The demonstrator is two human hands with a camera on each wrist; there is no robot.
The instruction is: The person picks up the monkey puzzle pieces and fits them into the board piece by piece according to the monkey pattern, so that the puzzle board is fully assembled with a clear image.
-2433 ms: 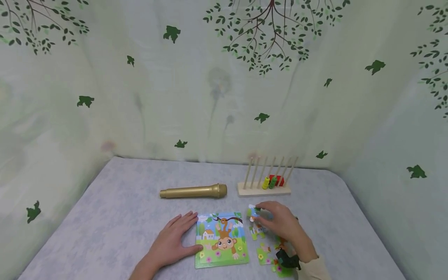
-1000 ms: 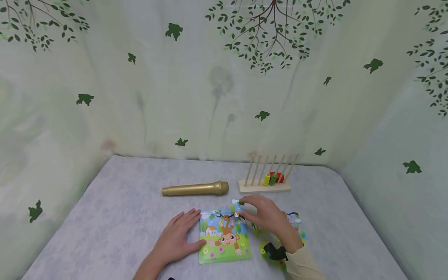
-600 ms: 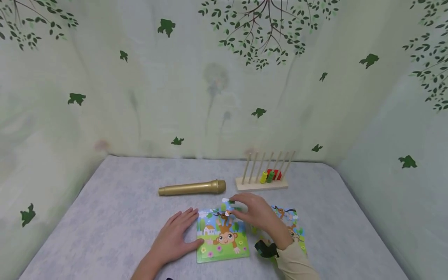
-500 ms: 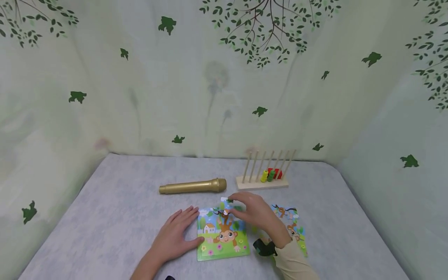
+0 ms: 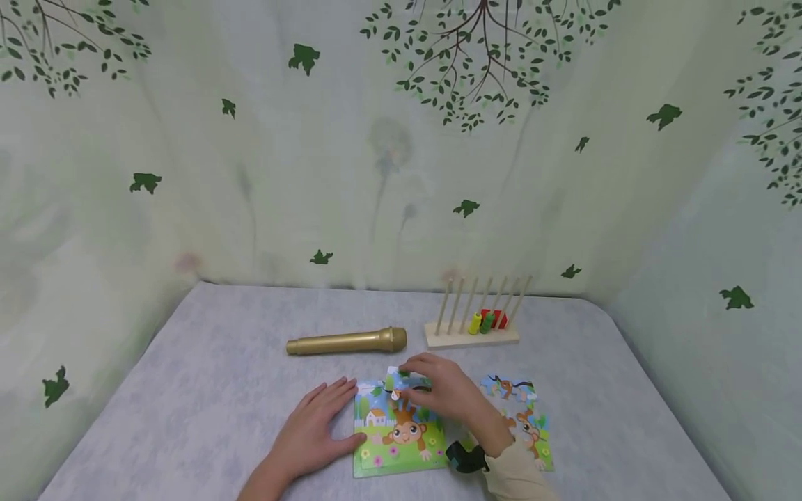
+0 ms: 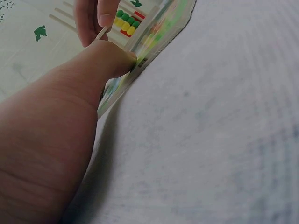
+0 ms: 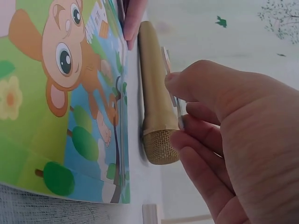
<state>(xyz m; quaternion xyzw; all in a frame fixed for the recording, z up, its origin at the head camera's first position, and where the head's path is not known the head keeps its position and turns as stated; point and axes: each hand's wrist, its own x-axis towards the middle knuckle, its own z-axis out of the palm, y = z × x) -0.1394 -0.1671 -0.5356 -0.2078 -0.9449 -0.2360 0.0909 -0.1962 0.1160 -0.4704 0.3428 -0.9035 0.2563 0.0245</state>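
Whether any piece is fitted on the monkey board [image 5: 391, 460] cannot be told; other pieces [image 5: 532, 435] lie to its right, seemingly left to place. The right hand [image 5: 441, 390] has a narrow grip, pinching a puzzle piece [image 5: 392, 379] over the board's far part; the left hand [image 5: 316, 424], fingers straight, touches its left edge

A square monkey-picture board [image 5: 403, 436] is laid flat, picture side up. A thin puzzle piece [image 5: 393, 378], printed blue, white and green, is held raised above the board's far part, clear of it.

Left hand [image 5: 313, 426] extended, right hand [image 5: 446, 391] pinched
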